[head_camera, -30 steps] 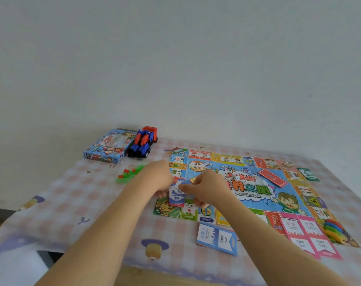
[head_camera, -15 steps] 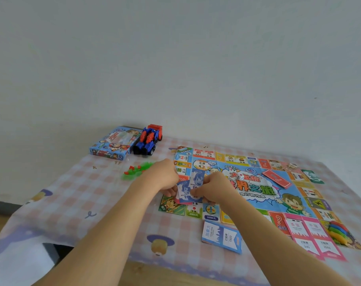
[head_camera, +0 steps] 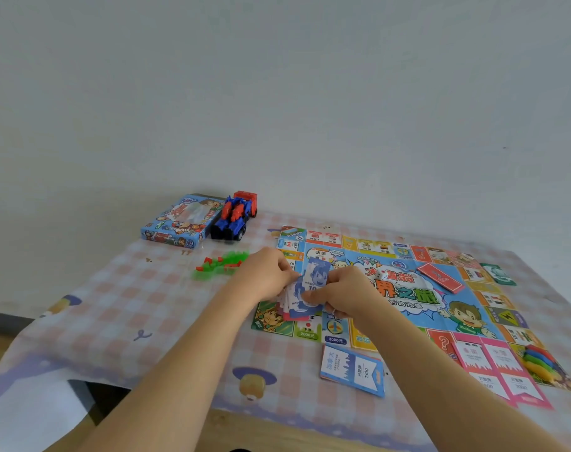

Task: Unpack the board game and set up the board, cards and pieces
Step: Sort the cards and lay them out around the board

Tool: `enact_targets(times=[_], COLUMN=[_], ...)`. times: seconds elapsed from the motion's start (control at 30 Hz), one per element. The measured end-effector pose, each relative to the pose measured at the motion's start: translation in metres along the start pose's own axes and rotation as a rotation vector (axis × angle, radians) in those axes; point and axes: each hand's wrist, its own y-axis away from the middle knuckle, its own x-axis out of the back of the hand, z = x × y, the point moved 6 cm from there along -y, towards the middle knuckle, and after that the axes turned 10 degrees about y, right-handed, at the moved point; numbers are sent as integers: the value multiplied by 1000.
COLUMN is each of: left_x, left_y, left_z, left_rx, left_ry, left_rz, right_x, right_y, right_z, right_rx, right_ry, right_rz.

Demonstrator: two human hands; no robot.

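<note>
Sorting thin blue paper money notes [head_camera: 305,296] above printed game board [head_camera: 404,288] near-left corner. My left hand [head_camera: 266,275] pinches stack; right hand [head_camera: 344,293] grips top note. Peel singly, avoid creasing.

Both bare forearms reach forward; the left hand [head_camera: 266,275] and right hand [head_camera: 344,293] meet, fingers curled in pinching grips.

A pink-and-white checked plastic tablecloth [head_camera: 140,298] is showing purple cartoon motifs; the multicoloured paper game board [head_camera: 440,308] is displaying a blue centre; the blue-and-red plastic toy truck [head_camera: 233,218] is contrasting with translucent green plastic pieces [head_camera: 223,267].
</note>
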Motion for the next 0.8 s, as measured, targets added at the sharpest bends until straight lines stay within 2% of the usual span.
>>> enact_targets(times=[0.23,0.47,0.6,0.7,0.8], left_x=[1,3,2,0,-1], left_y=[3,0,-5,-6,-5], left_z=[-5,-6,-8,-8,-8], left_rx=[105,110,138,173,182], left_ry=[333,489,663,814,859], left_rz=[-149,-68,-26,-5,8], right_x=[15,26,31,34,35], right_y=[2,-1,-4,-4,-1], right_z=[-1,4,3,-2,-8], right_rx=[7,-11,71,195,288], right_ry=[-145,-224,-199,-79,-17], right_rz=[50,110,152,211,222])
